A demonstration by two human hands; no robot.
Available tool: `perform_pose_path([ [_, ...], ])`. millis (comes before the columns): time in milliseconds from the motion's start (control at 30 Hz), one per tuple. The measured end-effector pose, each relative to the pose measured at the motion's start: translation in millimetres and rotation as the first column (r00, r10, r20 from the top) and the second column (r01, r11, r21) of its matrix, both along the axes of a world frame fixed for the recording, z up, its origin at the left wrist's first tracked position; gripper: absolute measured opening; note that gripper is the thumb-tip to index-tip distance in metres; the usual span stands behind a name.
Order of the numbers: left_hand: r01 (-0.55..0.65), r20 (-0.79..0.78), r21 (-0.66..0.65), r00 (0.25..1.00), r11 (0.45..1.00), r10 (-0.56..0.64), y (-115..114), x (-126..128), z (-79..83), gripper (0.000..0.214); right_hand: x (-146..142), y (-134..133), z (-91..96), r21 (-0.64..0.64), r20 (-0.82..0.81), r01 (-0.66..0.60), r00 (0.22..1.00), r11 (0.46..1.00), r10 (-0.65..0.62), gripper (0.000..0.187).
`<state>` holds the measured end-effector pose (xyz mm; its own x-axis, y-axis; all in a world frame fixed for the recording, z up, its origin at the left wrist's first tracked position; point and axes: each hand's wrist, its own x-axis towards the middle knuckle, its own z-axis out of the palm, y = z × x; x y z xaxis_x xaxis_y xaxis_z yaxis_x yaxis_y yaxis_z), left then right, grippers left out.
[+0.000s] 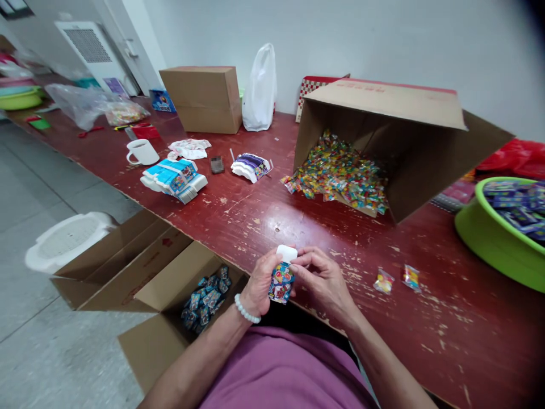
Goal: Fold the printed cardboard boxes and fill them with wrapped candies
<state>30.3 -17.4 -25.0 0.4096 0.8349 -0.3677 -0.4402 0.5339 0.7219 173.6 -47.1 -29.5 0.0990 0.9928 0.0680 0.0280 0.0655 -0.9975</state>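
Observation:
A small printed candy box (281, 283) with a white end flap (286, 253) sits upright in my left hand (260, 284), whose fingers wrap around its side. My right hand (320, 278) pinches at the flap near the box's upper right edge. To the right, two wrapped candies (384, 281) lie on the red table. Farther back, a cardboard carton (378, 102) on its side spills a heap of colourful wrapped candies (340, 173). Down at my left, an open carton (170, 278) holds several blue printed boxes (208, 298).
Flat blue boxes (174, 177) and purple ones (251, 166) lie in stacks on the table (238, 227) near a white mug (142, 152). A green basin (489, 244) with purple packets stands right. A closed carton (202, 99) and white bag (259, 91) stand behind; a white stool (70, 241) is left.

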Motion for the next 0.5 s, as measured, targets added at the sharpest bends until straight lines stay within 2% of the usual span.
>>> perform_pose_path([
  [100, 0.015, -0.007, 0.015, 1.0, 1.0, -0.015, -0.9, -0.3, 1.3, 0.046, -0.5, 1.2, -0.3, -0.044, -0.075, 0.037, 0.996, 0.998, -0.04, 0.023],
  [167, 0.037, 0.007, 0.013, 0.999, 0.999, -0.037, 0.0, -1.4, 3.1, 0.047, 0.1, 2.5, -0.8, -0.053, -0.087, 0.046, 0.995, 0.998, -0.05, 0.031],
  [233, 0.072, 0.026, -0.026, 0.997, 0.997, -0.072, 1.8, -3.3, 5.1, 0.047, 2.4, 3.4, 0.2, -0.009, 0.011, -0.008, 1.0, 1.0, 0.009, 0.023],
  [300, 0.1, 0.044, -0.088, 0.994, 0.991, -0.097, 4.0, -5.5, 6.7, 0.048, 5.5, 3.5, 2.8, 0.061, 0.178, -0.082, 0.982, 0.995, 0.07, 0.013],
  [367, 0.122, 0.055, -0.134, 0.992, 0.983, -0.115, 5.5, -7.0, 7.2, 0.048, 7.6, 2.6, 5.9, 0.096, 0.271, -0.127, 0.958, 0.987, 0.097, 0.013],
  [433, 0.12, 0.046, -0.137, 0.992, 0.983, -0.115, 5.8, -7.2, 6.2, 0.049, 7.6, 1.4, 8.2, 0.044, 0.227, -0.146, 0.965, 0.988, 0.132, 0.018],
  [500, 0.114, 0.018, -0.105, 0.994, 0.988, -0.112, 4.8, -6.2, 4.3, 0.05, 5.6, 0.4, 9.2, -0.05, 0.11, -0.163, 0.98, 0.985, 0.168, 0.023],
])
